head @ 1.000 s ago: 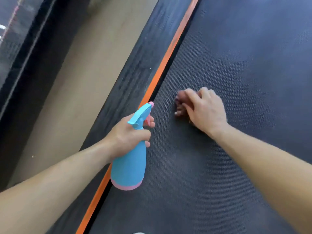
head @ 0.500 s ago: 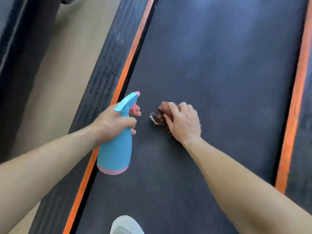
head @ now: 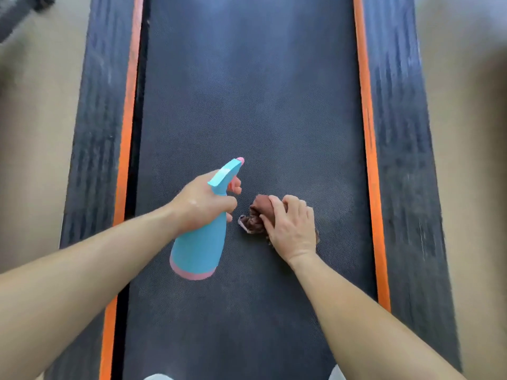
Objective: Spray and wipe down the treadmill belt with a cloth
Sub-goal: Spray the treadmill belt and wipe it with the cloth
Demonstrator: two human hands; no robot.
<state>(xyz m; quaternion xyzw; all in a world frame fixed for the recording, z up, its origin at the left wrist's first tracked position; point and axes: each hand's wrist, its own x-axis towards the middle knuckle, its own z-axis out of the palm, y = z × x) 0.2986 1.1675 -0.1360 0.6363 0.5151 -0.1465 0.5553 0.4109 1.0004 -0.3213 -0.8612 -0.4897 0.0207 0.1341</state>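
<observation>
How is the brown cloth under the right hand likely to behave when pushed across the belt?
The cloth looks floppy: it sits bunched in folds under the right hand. It probably drags rather than slides, since the belt is finely textured. It seems light and, being crumpled and soft, unlikely to roll.

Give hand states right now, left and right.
Left hand: grips the blue spray bottle at its neck, finger at the trigger.
Right hand: holds the bunched brown cloth down on the treadmill belt.
</observation>
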